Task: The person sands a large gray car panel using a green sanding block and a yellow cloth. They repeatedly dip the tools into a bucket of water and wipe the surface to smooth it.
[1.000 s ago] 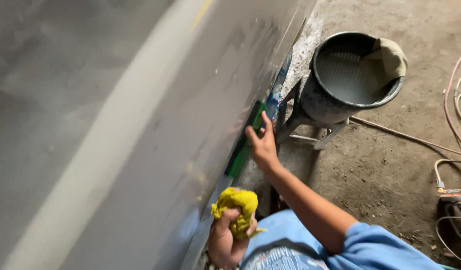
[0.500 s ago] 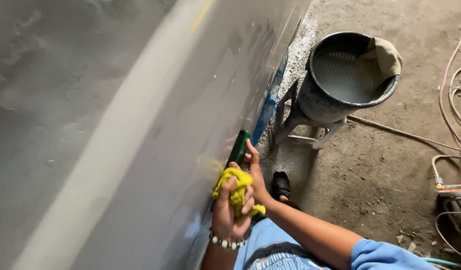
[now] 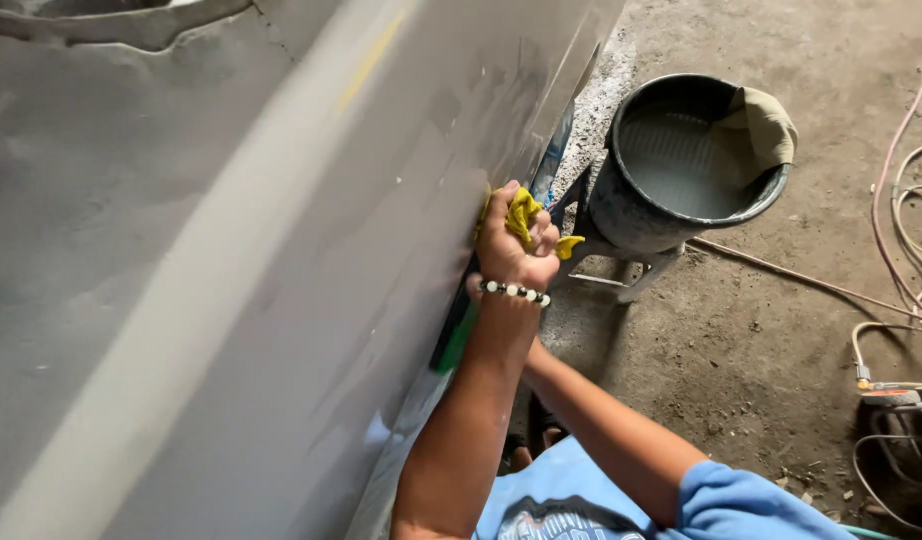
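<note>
While the left hand [image 3: 513, 240] is closing into a tight fist around a crumpled yellow cloth [image 3: 526, 215], it is pressing that cloth against the grey car panel [image 3: 281, 260], near the panel's lower edge. A beaded bracelet [image 3: 516, 291] is sitting on that wrist. The right hand [image 3: 473, 288] is lying mostly hidden behind the left wrist; it seems to be resting on a green sanding block [image 3: 456, 340] held flat to the panel, but how far its fingers are curled I cannot tell.

Just beyond the hands, a dark bucket [image 3: 681, 165] of greyish water is standing on a low metal stand [image 3: 621, 275], with a tan rag [image 3: 766, 125] draped over its rim. Hoses and cables [image 3: 901, 240] are trailing across the dirt floor [image 3: 761, 340] on the right.

As a judgement: grit from the floor could be getting into the cloth and scratching the surface if it drops. The bucket is perched close to the person's arm, so a wide elbow swing could be tipping it. The block, with only a partly seen grip on it, could be slipping down the sloped panel.
</note>
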